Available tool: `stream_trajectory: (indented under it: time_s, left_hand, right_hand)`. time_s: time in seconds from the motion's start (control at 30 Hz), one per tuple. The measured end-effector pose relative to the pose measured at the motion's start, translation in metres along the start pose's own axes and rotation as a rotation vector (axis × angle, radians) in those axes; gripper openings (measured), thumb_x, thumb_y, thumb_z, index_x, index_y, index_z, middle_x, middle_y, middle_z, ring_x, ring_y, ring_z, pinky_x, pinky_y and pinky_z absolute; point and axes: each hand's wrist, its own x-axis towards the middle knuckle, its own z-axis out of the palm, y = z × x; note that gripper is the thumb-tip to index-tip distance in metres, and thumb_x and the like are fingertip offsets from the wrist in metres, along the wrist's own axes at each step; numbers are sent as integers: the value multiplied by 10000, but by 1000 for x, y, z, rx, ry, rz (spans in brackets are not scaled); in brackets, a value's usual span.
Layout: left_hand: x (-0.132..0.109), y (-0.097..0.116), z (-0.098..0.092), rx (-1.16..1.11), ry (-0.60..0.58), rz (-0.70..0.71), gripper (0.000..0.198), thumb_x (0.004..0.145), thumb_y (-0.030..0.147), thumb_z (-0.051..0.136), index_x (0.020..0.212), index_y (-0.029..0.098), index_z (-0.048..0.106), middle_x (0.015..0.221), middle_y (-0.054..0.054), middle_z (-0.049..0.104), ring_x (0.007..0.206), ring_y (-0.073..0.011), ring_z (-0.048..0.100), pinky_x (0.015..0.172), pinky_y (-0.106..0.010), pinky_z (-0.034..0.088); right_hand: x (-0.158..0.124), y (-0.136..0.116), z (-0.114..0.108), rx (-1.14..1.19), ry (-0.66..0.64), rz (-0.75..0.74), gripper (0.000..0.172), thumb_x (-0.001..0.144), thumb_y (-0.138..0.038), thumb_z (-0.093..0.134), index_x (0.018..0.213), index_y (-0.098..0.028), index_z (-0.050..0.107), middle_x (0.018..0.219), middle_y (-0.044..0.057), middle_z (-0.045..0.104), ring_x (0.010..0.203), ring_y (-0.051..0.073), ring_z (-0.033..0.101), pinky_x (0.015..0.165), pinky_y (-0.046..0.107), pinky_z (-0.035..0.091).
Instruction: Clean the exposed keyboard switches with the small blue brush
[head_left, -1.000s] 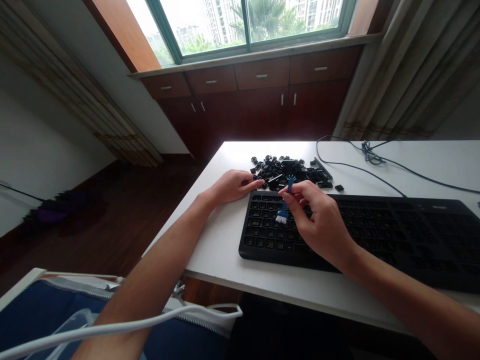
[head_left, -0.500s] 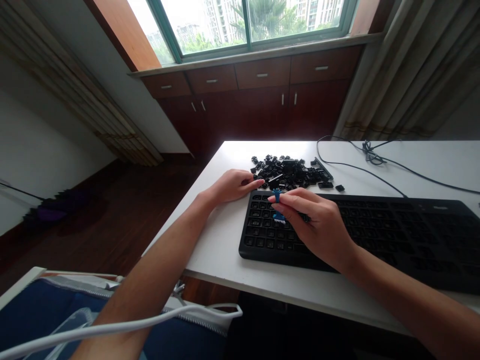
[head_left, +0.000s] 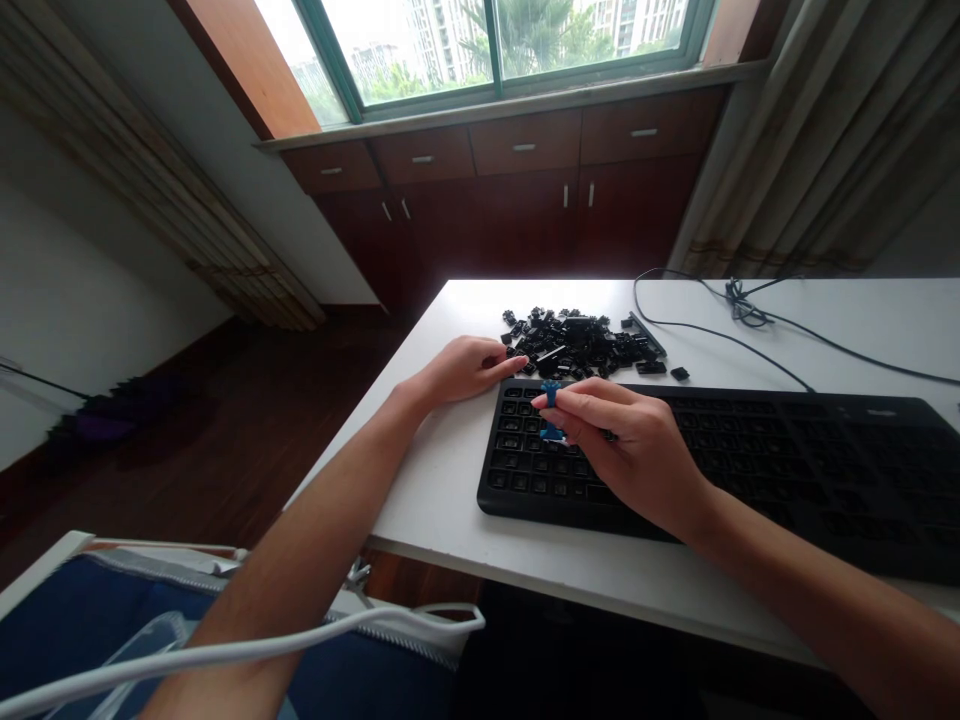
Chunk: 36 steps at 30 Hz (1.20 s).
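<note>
My right hand [head_left: 626, 445] is pinched round a small blue brush [head_left: 552, 412], held upright with its bristle end down on the left part of a black keyboard [head_left: 787, 450]. The keyboard's keys look removed, leaving dark sockets. My left hand [head_left: 463, 368] rests flat on the white table [head_left: 450, 480] by the keyboard's far left corner, fingers stretched toward a pile of several loose black keycaps [head_left: 581, 345] just beyond the keyboard.
A black cable [head_left: 742, 325] snakes across the table's far right. A single keycap [head_left: 679, 374] lies apart from the pile. A white cord [head_left: 247, 650] crosses my lap at the lower left. Brown cabinets [head_left: 525, 190] stand under the window.
My right hand has shifted left and lowered the blue brush onto the keyboard; its white bristles, visible a second ago, are now hidden. My left hand has stayed put.
</note>
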Motion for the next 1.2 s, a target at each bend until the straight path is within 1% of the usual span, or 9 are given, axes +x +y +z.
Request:
stream_trajectory:
  time_s: [0.17,0.4,0.73,0.93,1.03,1.2]
  left_hand:
    - [0,1,-1,-7,0,6,542,970,536,506,584,166,421,545,36,387,547,-91,342,552,-260,261]
    - [0,-1,1,-1,-4,5,540,973,534,509,591,162,422,549,34,396,547,-89,349,559,-261,264]
    - [0,-2,0,-8,-3,16,538,975,520,515,581,163,427,546,34,392,544,-90,341,548,-262,259]
    - [1,-4,1,-6,0,33,523,974,514,518,590,165,453,565,27,427,552,-93,352,556,-259,276]
    - [0,-5,2,-7,6,34,532,973,518,515,582,166,434,557,30,409,545,-93,334,546,-258,271]
    - [0,-5,2,2,6,34,533,976,526,505,587,165,457,558,30,411,546,-94,340,547,-260,270]
  right_hand:
    - [2,-2,0,1,-35,-6,201,987,-230,596,1081,-133,745,1019,61,738,848,124,690,749,264,562]
    - [3,0,0,36,-53,33,217,995,-247,580,1073,-120,737,1011,75,728,840,134,675,733,282,555]
    - [2,0,-1,30,-76,33,227,1006,-240,558,1116,-127,721,1007,71,701,849,132,653,745,287,536]
    - [3,1,0,1,-86,37,245,1020,-248,525,1130,-130,710,1021,78,686,857,139,637,751,290,526]
    - [4,1,-2,-5,-88,60,242,1017,-256,530,1121,-137,714,1004,73,683,828,136,628,726,286,516]
    - [6,2,-6,-43,-84,107,208,1007,-267,548,1077,-161,713,949,56,671,765,137,605,677,295,488]
